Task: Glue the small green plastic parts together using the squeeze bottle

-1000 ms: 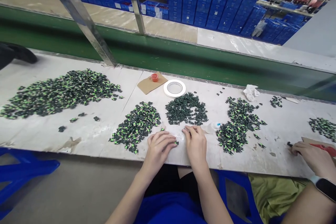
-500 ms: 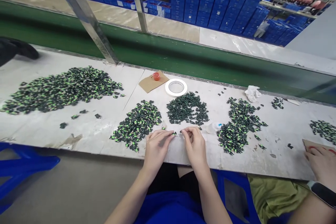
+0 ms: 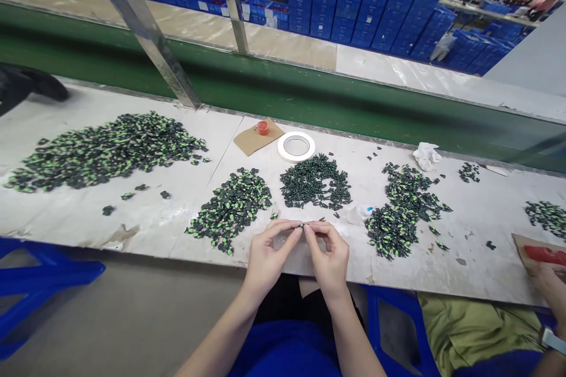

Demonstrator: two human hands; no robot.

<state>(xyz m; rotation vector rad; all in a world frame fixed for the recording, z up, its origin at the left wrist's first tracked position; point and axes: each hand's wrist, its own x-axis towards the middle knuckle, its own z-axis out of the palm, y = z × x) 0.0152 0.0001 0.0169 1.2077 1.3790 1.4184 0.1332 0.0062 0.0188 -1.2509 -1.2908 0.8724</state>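
My left hand point(image 3: 269, 252) and my right hand point(image 3: 328, 252) meet fingertip to fingertip above the table's near edge. Pinched by the left thumb and fingers is a small black-and-green plastic part point(image 3: 302, 225). The right thumb and fingers close on a small dark piece at the same spot, mostly hidden by the fingertips. Just beyond lies a heap of small dark green-black pieces point(image 3: 305, 184). Left of my hands is a pile of black-and-green parts point(image 3: 234, 203); to the right, another pile of dark parts with green bits point(image 3: 393, 230).
A white tape roll point(image 3: 282, 147) stands behind the dark heap, near a red pot point(image 3: 263, 128) on cardboard point(image 3: 247, 142). A large black-and-green pile point(image 3: 110, 150) spreads at left. Crumpled tissue point(image 3: 426, 156) lies at back right. At the right edge, a co-worker's hand point(image 3: 552, 283) is by red material.
My hands have come together, bringing the right-hand piece against the part in my left. The co-worker's hand at the right edge has drawn back toward the near side.
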